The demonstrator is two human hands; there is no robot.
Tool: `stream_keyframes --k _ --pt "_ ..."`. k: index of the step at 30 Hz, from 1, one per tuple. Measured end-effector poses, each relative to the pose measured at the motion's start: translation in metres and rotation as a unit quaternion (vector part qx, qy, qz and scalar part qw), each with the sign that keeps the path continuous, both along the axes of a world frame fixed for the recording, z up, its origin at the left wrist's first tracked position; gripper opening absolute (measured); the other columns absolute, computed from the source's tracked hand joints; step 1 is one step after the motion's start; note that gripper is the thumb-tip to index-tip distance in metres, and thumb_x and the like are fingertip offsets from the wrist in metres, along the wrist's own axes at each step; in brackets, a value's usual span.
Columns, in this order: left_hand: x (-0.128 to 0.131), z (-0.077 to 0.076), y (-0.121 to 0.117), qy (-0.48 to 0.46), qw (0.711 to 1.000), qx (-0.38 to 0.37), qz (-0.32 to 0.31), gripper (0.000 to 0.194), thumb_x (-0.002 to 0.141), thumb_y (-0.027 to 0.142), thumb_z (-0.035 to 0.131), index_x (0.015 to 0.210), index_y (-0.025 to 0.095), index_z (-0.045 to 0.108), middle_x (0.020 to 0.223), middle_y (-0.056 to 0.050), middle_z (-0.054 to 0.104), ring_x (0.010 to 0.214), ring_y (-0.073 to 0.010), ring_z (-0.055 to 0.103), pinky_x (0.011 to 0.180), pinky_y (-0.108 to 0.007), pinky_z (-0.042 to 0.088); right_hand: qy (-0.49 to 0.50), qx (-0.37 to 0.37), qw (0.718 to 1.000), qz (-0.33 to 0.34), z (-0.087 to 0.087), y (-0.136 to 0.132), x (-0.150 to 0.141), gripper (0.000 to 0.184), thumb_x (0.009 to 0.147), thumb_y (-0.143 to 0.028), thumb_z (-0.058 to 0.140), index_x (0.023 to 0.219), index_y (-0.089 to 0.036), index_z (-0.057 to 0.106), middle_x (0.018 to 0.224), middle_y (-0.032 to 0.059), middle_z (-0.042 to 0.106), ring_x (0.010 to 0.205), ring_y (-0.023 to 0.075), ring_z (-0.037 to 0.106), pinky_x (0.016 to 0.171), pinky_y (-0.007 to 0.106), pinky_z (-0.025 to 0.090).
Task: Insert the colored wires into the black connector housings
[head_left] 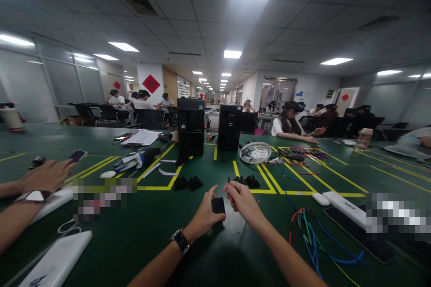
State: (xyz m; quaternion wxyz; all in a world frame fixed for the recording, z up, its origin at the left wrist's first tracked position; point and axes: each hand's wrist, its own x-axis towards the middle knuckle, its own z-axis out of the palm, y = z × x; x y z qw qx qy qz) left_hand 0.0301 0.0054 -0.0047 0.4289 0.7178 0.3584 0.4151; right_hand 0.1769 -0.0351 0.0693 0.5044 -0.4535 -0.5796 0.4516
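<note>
My left hand [201,215], with a watch on its wrist, grips a small black square block [218,205] between thumb and fingers. Just to its right, my right hand [245,201] is closed in a pinch, and the short tip of a thin dark rod [229,180] sticks up above its fingers. What kind of rod it is cannot be made out. Both hands are over the green table [215,251]. Beyond them lie small black parts [187,182] on the left and more black parts [248,181] on the right.
Two black computer towers [191,132] stand ahead. A round white plastic basket [255,152] sits right of them, near tangled wires [305,154]. Loose coloured wires [313,233] lie at my right. At the left are another person's hands [47,177] and a work glove [131,161].
</note>
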Motion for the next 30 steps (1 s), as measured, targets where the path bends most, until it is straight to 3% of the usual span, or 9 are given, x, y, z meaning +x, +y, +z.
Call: stream_keyframes --k 3,5,11,18,23,27,30 --pt "0.000 0.000 0.001 -0.032 0.998 0.053 0.033 0.103 0.062 0.014 0.071 0.145 0.024 0.011 0.118 -0.008 0.042 0.102 -0.0189 0.050 0.095 -0.035 0.037 0.006 -0.028 1.000 -0.001 -0.026 0.005 -0.005 0.029 0.083 -0.044 0.048 0.078 -0.016 0.054 0.050 -0.0091 0.035 0.035 0.0040 0.026 0.033 0.017 0.018" --pt "0.001 0.004 0.002 -0.074 0.995 0.058 0.028 0.102 0.064 0.018 0.072 0.145 0.025 0.011 0.125 -0.010 0.040 0.106 -0.0197 0.050 0.096 -0.035 0.038 0.013 -0.054 0.998 0.005 -0.036 0.003 -0.004 0.031 0.083 -0.046 0.048 0.078 -0.016 0.054 0.050 -0.0098 0.035 0.034 0.0034 0.024 0.032 0.016 0.017" --pt "0.000 0.017 0.000 -0.213 0.967 -0.087 -0.114 0.093 0.062 0.021 0.079 0.140 0.020 0.029 0.115 -0.013 0.056 0.112 -0.0236 0.053 0.103 -0.039 0.034 -0.017 -0.107 0.994 0.031 -0.048 -0.011 -0.009 0.032 0.081 -0.048 0.050 0.078 -0.016 0.055 0.049 -0.0084 0.044 0.034 0.0035 0.030 0.032 0.015 0.020" --pt "-0.005 0.020 -0.006 -0.217 0.938 -0.198 -0.181 0.059 0.065 0.015 0.076 0.121 0.015 0.057 0.113 -0.015 0.062 0.109 -0.0245 0.056 0.096 -0.038 0.039 0.041 -0.081 0.993 0.071 -0.056 -0.004 -0.006 0.033 0.081 -0.047 0.052 0.071 -0.016 0.053 0.044 -0.0089 0.040 0.036 0.0042 0.030 0.036 0.017 0.023" --pt "-0.007 0.016 0.001 -0.237 0.940 -0.216 -0.119 0.048 0.066 0.018 0.074 0.114 0.015 0.063 0.113 -0.013 0.064 0.102 -0.0225 0.059 0.091 -0.034 0.043 0.004 -0.056 0.995 0.081 -0.056 -0.008 -0.008 0.033 0.084 -0.047 0.050 0.074 -0.016 0.054 0.048 -0.0071 0.044 0.038 0.0052 0.036 0.038 0.018 0.023" --pt "-0.007 0.019 0.005 -0.281 0.936 -0.204 -0.064 0.048 0.071 0.020 0.070 0.117 0.018 0.061 0.115 -0.011 0.064 0.103 -0.0198 0.058 0.093 -0.032 0.040 0.043 -0.043 0.997 0.054 -0.053 -0.014 -0.012 0.033 0.084 -0.047 0.049 0.073 -0.016 0.052 0.049 -0.0088 0.035 0.039 0.0044 0.028 0.040 0.017 0.021" --pt "-0.004 0.021 0.003 -0.323 0.919 -0.216 -0.065 0.043 0.073 0.023 0.069 0.115 0.017 0.062 0.115 -0.011 0.063 0.102 -0.0204 0.058 0.091 -0.032 0.041 0.054 -0.025 0.998 0.020 -0.052 -0.017 -0.015 0.036 0.086 -0.050 0.046 0.072 -0.017 0.049 0.049 -0.0091 0.032 0.039 0.0045 0.026 0.038 0.018 0.019"
